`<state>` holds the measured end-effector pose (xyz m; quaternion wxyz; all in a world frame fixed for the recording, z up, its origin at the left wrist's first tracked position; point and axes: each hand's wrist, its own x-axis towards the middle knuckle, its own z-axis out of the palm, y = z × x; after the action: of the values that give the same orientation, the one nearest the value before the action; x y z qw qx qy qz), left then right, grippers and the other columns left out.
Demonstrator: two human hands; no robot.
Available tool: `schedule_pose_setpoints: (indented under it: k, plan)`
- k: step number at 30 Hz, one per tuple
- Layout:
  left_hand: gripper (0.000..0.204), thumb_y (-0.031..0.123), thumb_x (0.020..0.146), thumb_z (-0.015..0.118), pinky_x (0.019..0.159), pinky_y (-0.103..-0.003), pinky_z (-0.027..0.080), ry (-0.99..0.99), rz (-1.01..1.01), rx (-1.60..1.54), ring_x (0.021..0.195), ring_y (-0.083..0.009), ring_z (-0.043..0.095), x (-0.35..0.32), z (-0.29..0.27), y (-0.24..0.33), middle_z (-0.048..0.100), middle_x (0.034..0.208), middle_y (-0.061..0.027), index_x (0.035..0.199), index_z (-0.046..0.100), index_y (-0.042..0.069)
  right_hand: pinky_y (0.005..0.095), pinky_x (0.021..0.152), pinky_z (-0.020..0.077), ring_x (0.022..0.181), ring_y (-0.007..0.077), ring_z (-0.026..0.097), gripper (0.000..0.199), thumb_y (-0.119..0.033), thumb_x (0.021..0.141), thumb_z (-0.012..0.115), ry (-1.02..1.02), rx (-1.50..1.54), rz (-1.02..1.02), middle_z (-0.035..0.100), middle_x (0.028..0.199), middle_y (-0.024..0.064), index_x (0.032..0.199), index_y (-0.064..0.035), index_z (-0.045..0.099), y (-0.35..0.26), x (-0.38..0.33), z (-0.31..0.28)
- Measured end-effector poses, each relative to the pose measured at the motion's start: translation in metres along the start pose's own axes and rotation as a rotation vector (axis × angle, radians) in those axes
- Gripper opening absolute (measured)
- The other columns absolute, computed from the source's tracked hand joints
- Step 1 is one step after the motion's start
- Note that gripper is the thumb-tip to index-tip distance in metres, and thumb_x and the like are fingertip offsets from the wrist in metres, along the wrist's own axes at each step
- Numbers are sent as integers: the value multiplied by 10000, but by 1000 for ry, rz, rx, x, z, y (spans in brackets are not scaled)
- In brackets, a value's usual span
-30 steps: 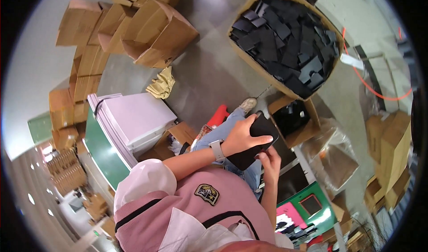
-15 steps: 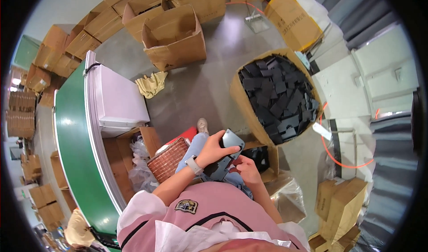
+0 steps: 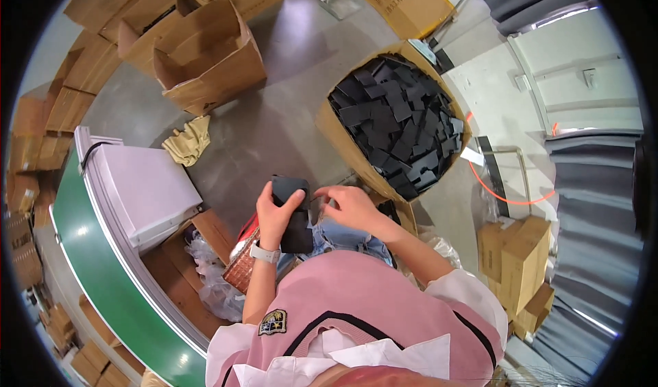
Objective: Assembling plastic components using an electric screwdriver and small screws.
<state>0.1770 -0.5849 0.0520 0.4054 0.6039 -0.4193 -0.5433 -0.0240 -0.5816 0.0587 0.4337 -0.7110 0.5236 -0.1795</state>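
My left hand [image 3: 275, 212], with a pale watch on its wrist, grips a black flat piece [image 3: 297, 231] over my lap. The thumb lies across its face, and a dark upper part sticks out above the thumb. Whether this is one piece or two overlapping ones I cannot tell. Just right of it, my right hand [image 3: 351, 207] has its fingers bent and apart, close to the piece's edge, with nothing visible in them. Ahead to the right, a large carton [image 3: 334, 128] holds many similar black flat pieces [image 3: 394, 116].
A green-topped bench [image 3: 86, 250] runs along the left, with a white cabinet [image 3: 140, 188] beside it. Near my legs are a woven brown basket [image 3: 240, 267] and clear plastic bags [image 3: 209, 270]. An open carton [image 3: 212, 79] and a beige cloth [image 3: 187, 142] lie ahead on the floor.
My view has turned, and the surroundings have shifted left and up. My left hand has turned more upright with the black flat piece. The right hand has come off the piece's lower edge.
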Motion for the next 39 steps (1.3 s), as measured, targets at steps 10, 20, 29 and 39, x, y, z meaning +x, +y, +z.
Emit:
schedule_pose_setpoints:
  k: [10, 20, 29, 39]
  plan:
    - [285, 196, 842, 690, 653, -251, 485, -68, -331, -406, 771, -88, 585, 141, -18, 14, 632, 885, -41, 1017, 569, 6, 378, 654, 487, 734, 299, 636, 320, -300, 820, 606, -300, 103, 189, 655, 795, 141, 1018, -50, 639, -22, 94, -14]
    - [196, 78, 810, 610, 761, -359, 515, 314, -720, -574, 792, -194, 619, 414, -47, -74, 633, 884, -65, 994, 576, 20, 366, 633, 486, 690, 280, 627, 269, -259, 815, 632, -229, 79, 366, 641, 758, 125, 1011, -75, 639, 119, 275, -81]
    - [307, 334, 870, 642, 677, -335, 489, 521, -465, -238, 890, -129, 615, 659, -167, -114, 637, 953, -24, 1007, 602, 62, 256, 601, 486, 675, 125, 615, 280, -259, 885, 584, 31, 871, 979, 654, 797, 59, 1051, -36, 616, 251, 306, -79]
    - [754, 339, 693, 743, 975, -489, 372, 61, -435, 1554, 1265, -338, 391, 686, -114, -180, 468, 1349, -133, 1313, 389, 97, 251, 612, 529, 664, 123, 624, 232, -192, 920, 545, 283, 1148, 1347, 650, 820, 65, 1102, -56, 591, 285, 240, -40]
